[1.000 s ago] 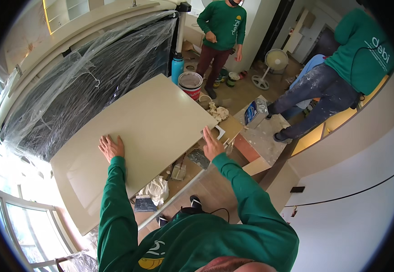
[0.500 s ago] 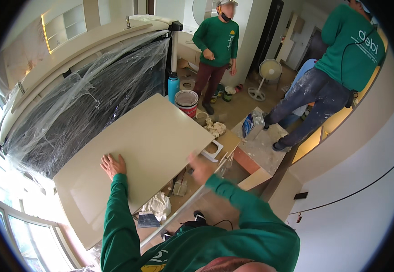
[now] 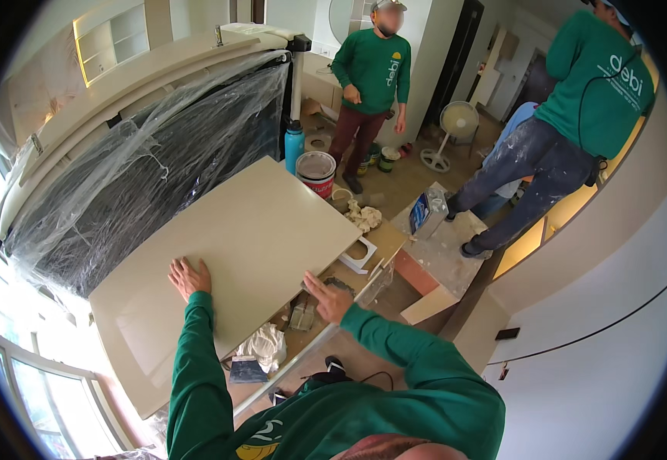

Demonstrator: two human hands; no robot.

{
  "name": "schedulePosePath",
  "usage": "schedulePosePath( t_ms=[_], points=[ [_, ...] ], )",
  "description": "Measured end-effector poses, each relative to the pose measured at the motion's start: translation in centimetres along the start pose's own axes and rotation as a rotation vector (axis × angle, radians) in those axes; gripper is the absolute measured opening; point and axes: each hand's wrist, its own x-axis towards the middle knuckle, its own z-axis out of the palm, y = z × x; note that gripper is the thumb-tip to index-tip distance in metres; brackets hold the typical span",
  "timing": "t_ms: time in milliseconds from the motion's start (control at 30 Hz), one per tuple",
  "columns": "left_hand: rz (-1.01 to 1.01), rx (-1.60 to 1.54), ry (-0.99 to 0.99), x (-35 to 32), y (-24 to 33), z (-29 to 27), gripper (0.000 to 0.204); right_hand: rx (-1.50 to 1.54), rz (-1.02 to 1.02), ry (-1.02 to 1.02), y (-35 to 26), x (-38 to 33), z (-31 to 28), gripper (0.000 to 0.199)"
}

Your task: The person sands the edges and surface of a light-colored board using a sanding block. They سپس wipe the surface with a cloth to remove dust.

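In the head view, the left hand (image 3: 189,276) lies flat, fingers spread, palm down on a large cream panel (image 3: 249,230), near the panel's near edge. It grips nothing; it only presses on the surface. The right hand (image 3: 327,297) is open too, fingers stretched out together, at the panel's right near edge; whether it touches that edge or hangs just beside it, I cannot tell. It holds nothing.

The panel lies tilted across the middle of the scene, its far corner beside a white bucket (image 3: 316,173) with a red band. A blue bottle (image 3: 293,146) stands just left of the bucket. To the left and far side, a dark bulky thing wrapped in clear plastic sheeting (image 3: 141,176) runs along the panel. Under the panel's right edge sits a low bench (image 3: 379,241) with a crumpled white rag (image 3: 266,345) and small tools on it.

Farther right, a paint-spattered stool (image 3: 444,253) carries a blue and white can (image 3: 424,212). Two people in green shirts stand far off, with a floor fan (image 3: 456,123) between them.
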Motion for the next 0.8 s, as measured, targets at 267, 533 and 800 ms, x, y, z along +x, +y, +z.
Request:
schedulePosePath(
  t_ms=[267, 533, 800],
  points=[
    [0.019, -0.016, 0.038, 0.5, -0.1, 1.1, 0.068, -0.026, 0.178, 0.127, 6.2, 1.0, -1.6, 0.081],
    [0.059, 0.003, 0.062, 0.5, -0.1, 1.7, 0.067, 0.053, 0.338, 0.126, 13.2, 0.3, -3.5, 0.083],
    [0.048, -0.015, 0.045, 0.6, 0.2, 1.7, 0.068, -0.214, 0.330, 0.194, 15.6, 0.7, -6.0, 0.087]
  ],
)
